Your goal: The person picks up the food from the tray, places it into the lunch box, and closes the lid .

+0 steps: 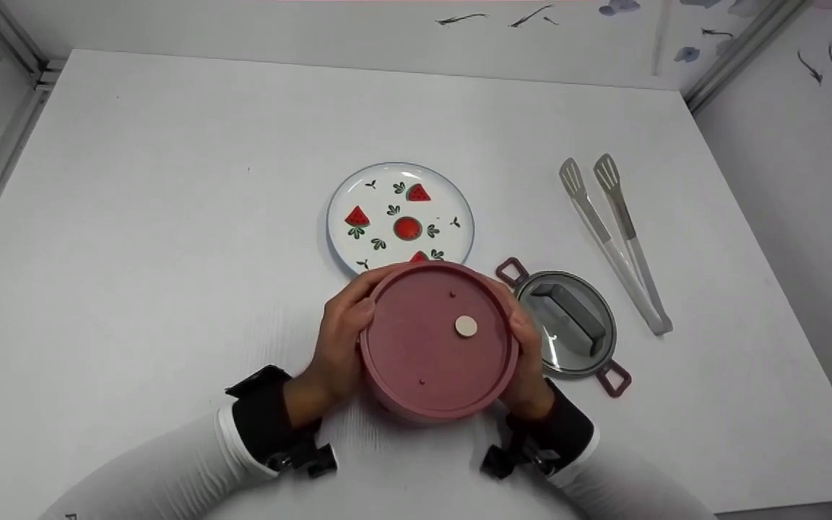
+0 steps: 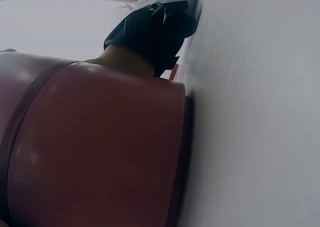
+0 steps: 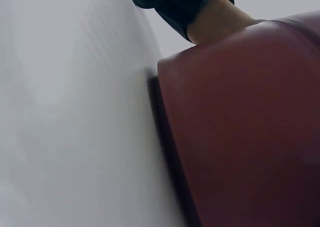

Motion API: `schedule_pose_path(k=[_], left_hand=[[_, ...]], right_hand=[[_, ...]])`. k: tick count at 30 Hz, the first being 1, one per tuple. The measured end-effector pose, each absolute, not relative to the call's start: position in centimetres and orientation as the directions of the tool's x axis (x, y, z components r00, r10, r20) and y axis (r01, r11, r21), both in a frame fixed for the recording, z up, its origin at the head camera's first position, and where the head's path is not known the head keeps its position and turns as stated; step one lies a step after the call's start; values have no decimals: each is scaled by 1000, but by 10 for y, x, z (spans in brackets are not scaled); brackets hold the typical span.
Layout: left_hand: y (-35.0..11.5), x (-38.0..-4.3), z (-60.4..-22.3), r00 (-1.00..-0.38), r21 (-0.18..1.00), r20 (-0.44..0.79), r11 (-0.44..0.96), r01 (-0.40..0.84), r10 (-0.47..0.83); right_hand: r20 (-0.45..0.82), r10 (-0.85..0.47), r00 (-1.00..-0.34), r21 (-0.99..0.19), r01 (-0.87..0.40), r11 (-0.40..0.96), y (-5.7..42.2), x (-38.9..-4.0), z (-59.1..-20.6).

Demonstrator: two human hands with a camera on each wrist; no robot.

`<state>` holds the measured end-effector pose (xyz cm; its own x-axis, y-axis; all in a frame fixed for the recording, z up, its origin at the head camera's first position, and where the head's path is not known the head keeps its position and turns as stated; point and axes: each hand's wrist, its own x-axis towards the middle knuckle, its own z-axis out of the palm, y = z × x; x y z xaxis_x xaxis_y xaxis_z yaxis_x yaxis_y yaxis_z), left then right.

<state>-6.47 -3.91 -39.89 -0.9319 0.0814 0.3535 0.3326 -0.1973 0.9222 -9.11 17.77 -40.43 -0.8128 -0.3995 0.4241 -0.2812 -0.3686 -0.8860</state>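
Both hands hold a dusty-red round lidded container [image 1: 416,354] at the near middle of the table, in front of me. Its flat lid carries a cream round button [image 1: 466,326]. My left hand [image 1: 340,339] grips its left side, thumb at the lid's rim, and my right hand [image 1: 528,347] grips the right side the same way. In the left wrist view the container's curved wall [image 2: 100,142] fills much of the frame, its base close over the white table. The right wrist view shows the opposite wall [image 3: 245,122], with a dark shadow along the base.
Just behind the container, partly covered by it, lies a white plate [image 1: 387,195] with a red fruit print. Right of my right hand sits a small pot with a glass lid [image 1: 557,354] and two maroon handles. Metal tongs [image 1: 622,249] lie farther right. Panels border the table.
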Motion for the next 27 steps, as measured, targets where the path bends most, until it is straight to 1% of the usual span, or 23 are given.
schedule_pose_path(k=[5, 9, 13, 15, 17, 18, 20, 21, 23, 25, 27], left_hand=[[-41, -67, -400, -933, 925, 342, -214, 313, 111], [-43, -68, -400, -935, 925, 338, -220, 309, 109], [-44, -68, -400, -935, 923, 346, -209, 323, 83], [-44, -68, -400, -933, 921, 352, -204, 331, 75], [-43, -68, -399, -932, 920, 354, -209, 332, 75], [-42, -68, -398, -932, 919, 355, -211, 332, 77], [-41, -68, -397, -932, 919, 354, -219, 329, 84], [-41, -69, -397, -932, 919, 352, -221, 327, 87], [-41, -69, -396, -932, 919, 351, -225, 324, 94], [-40, -69, -395, -931, 919, 352, -222, 325, 96], [-40, -70, -395, -930, 921, 352, -216, 325, 102]], right_hand=[[397, -428, -812, -901, -254, -352, 180, -90, -404], [367, -446, -816, -925, -270, -267, 182, -93, -400], [304, -469, -829, -952, -284, -115, 189, -96, -389], [302, -471, -829, -940, -341, -4, 200, -98, -382], [338, -451, -826, -882, -445, 155, 216, -102, -375], [353, -423, -835, -834, -485, 261, 227, -105, -372], [362, -368, -856, -708, -510, 488, 249, -111, -368], [346, -335, -876, -638, -482, 600, 260, -115, -368], [249, -278, -928, -525, -371, 766, 279, -120, -370], [142, -243, -960, -429, -281, 859, 292, -123, -374], [62, -238, -969, -376, -244, 894, 300, -123, -380]])
